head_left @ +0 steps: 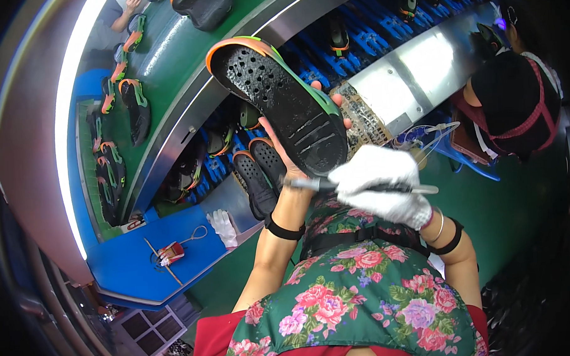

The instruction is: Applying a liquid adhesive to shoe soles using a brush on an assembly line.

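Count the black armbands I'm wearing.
2: one black armband around your left arm, another black armband around your right arm. Any beneath your red sleeves would be hidden.

One view here, the left of two fisheye cams on the wearer's head. It looks down from above the floral apron (352, 301), with the left hand (284, 154) and right hand (379, 182) pretty close; the blue counter (121, 262)'s farther off, edges bending rimward.

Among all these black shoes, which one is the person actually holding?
The orange-and-green-rimmed shoe raised in the bare left hand; the others, like the pair just below and left of it, aren't in the person's grasp.
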Available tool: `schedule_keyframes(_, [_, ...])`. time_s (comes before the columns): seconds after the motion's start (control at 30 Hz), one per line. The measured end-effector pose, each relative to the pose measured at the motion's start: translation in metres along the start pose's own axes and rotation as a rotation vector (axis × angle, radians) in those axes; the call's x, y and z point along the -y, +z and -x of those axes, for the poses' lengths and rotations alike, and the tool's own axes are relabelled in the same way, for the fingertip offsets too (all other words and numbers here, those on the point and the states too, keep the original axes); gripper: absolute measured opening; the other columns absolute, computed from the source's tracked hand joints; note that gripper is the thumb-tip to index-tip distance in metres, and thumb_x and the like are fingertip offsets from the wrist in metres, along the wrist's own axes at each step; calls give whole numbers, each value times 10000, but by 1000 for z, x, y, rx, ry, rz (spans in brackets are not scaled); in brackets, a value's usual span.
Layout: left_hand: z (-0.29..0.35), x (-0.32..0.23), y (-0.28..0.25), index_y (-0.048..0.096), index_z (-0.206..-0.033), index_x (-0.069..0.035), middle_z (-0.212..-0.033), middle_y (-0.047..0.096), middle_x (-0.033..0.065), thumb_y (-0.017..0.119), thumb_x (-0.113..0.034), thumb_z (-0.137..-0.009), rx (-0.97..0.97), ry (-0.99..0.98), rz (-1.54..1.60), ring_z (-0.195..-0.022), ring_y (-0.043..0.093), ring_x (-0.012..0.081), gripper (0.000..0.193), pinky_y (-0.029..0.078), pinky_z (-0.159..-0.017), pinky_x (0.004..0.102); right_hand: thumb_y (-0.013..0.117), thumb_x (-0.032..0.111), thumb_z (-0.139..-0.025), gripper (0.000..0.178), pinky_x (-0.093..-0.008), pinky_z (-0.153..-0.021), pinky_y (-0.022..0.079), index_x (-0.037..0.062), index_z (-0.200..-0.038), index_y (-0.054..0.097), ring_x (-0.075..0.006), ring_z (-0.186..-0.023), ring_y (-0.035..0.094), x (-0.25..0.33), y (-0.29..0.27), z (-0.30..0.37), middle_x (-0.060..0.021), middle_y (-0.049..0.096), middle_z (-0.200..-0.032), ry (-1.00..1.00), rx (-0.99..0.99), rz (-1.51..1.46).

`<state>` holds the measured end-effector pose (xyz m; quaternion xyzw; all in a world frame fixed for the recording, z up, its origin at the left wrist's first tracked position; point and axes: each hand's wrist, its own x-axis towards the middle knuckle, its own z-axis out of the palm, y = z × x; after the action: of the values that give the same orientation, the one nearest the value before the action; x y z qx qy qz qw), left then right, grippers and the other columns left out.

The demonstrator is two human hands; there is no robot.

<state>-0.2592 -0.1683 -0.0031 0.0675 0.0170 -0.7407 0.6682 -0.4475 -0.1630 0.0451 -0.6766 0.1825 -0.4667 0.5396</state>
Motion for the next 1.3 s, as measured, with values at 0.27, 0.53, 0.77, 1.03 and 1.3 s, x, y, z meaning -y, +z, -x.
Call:
schedule_keyframes(0.27, [0,-11,-3,339,-1558,-46,-1556,409,169,504,-817,-876,68,-71,-91,-1309,526,453,1043,553,-963,633,835,5,-745,179,-350,-725,564,62,-906,785,-244,-813,726,5,-1,3,-122,777,-955,-78,86,148])
schedule_keyframes(0.53, [-8,-20,-2,238,-1614,-69,-1599,331,242,541,-756,-891,207,-208,-208,-1292,511,547,1043,520,-1013,635,837,26,-745,289,-356,-711,556,81,-1022,777,-261,-831,720,-5,-9,1,-97,771,-1032,-219,42,427])
schedule_keyframes(0.77, [-11,-32,-5,263,-1601,-56,-1578,315,299,603,-745,-860,186,-343,-144,-1260,516,575,1067,504,-1007,657,845,26,-730,206,-348,-724,566,94,-917,792,-233,-825,728,3,-12,0,-90,780,-964,69,136,-16])
schedule_keyframes(1.03, [-13,-45,4,223,-1621,-65,-1579,291,355,637,-690,-853,27,-492,-530,-1271,513,583,1074,496,-1038,621,805,30,-758,342,-384,-755,578,109,-1089,773,-264,-837,717,-1,-7,11,-92,770,-1084,-232,286,390])
schedule_keyframes(1.3, [-24,-42,3,236,-1622,-72,-1563,339,343,617,-713,-852,40,-466,-584,-1265,530,570,1072,494,-1050,601,853,0,-715,207,-352,-722,559,78,-890,774,-239,-813,728,-8,-12,1,-109,777,-938,-25,78,195])
